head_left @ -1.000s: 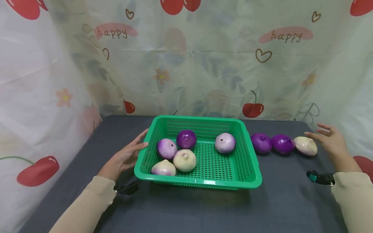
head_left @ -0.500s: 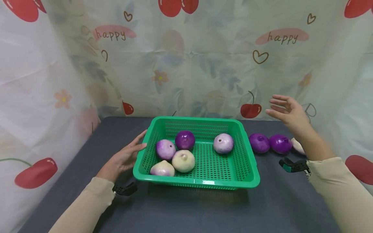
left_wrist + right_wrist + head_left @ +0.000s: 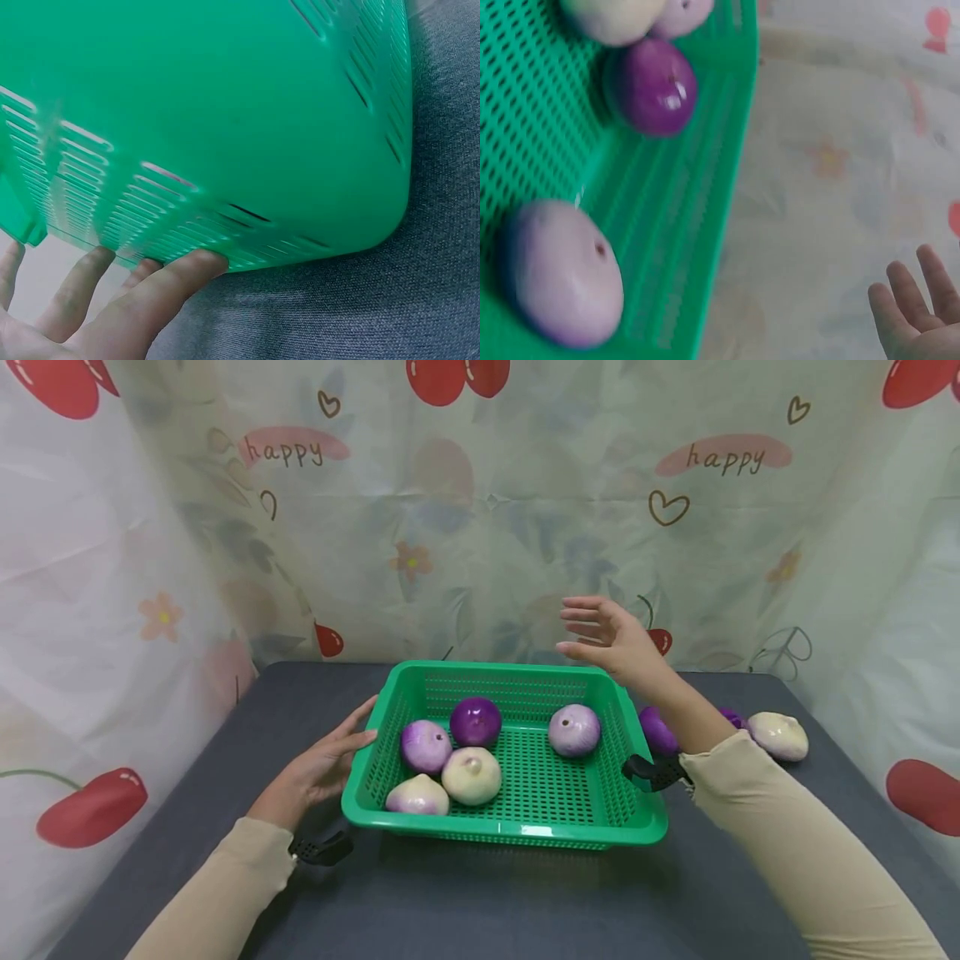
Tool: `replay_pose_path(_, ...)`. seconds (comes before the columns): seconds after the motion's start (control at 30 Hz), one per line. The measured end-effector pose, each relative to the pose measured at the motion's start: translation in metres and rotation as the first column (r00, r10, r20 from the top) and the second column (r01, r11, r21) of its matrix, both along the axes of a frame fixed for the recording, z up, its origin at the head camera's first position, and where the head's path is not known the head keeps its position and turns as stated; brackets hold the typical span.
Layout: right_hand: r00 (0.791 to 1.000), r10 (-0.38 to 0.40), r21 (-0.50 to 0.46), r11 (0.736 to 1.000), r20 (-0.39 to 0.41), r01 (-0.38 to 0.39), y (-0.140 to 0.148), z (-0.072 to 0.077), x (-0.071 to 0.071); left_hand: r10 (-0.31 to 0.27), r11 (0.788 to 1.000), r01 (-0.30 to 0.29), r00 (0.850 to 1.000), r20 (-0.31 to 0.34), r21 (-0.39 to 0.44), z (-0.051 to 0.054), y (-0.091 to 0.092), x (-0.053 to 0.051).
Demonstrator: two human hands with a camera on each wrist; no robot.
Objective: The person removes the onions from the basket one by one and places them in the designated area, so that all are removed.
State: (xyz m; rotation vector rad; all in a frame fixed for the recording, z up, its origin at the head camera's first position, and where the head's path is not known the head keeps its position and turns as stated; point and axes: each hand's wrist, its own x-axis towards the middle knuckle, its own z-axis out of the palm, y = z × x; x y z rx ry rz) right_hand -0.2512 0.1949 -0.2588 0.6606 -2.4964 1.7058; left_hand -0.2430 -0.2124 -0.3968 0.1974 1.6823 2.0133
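A green plastic basket (image 3: 510, 832) stands mid-table with several onions inside. On its left side lie a dark purple onion (image 3: 476, 722), a light purple onion (image 3: 426, 747), a white onion (image 3: 472, 775) and a white-and-purple onion (image 3: 417, 796). A pale purple onion (image 3: 574, 731) sits alone toward the right. My left hand (image 3: 322, 768) rests its fingertips against the basket's left wall; in the left wrist view the fingers (image 3: 161, 292) touch the slotted wall without curling round it. Above the basket's back right corner, my right hand (image 3: 618, 647) hovers with fingers extended, holding nothing.
Right of the basket, two purple onions, one of them a partly hidden purple onion (image 3: 657, 732), and a white onion (image 3: 778, 736) lie in a row on the dark grey table (image 3: 480, 902). A printed curtain (image 3: 495, 552) hangs behind and at both sides.
My right hand has moved left from over the white onion at the right, rising past the row to above the basket's back right corner. The left hand stays at the basket; the onions keep their places.
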Motion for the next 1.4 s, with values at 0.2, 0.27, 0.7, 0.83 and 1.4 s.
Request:
replay_pose_path(0.2,0.993,0.113,-0.013,0.993,0.017,-0.113,-0.037,-0.018,-0.007,0.003,1.0,-0.003,1.0,-0.002,-0.003,-0.002,-0.001,0.0)
replay_pose_path(0.27,0.99,0.139,-0.012,0.99,0.03,-0.139,-0.048,-0.024,-0.008,0.006,1.0,-0.006,1.0,-0.001,-0.005,-0.002,-0.001,0.0)
replay_pose_path(0.7,0.96,0.248,0.119,0.957,0.131,-0.264,-0.084,-0.061,-0.019,0.006,1.0,-0.006,1.0,0.004,-0.007,-0.002,0.0,-0.001)
replay_pose_path(0.83,0.942,0.283,0.141,0.94,0.181,-0.309,-0.086,-0.067,-0.019,0.005,1.0,-0.005,1.0,0.011,0.001,-0.001,0.0,0.0)
replay_pose_path(1.4,0.829,0.421,0.196,0.836,0.368,-0.512,-0.087,-0.091,-0.021,0.005,1.0,-0.005,1.0,0.009,0.003,-0.001,-0.002,0.0)
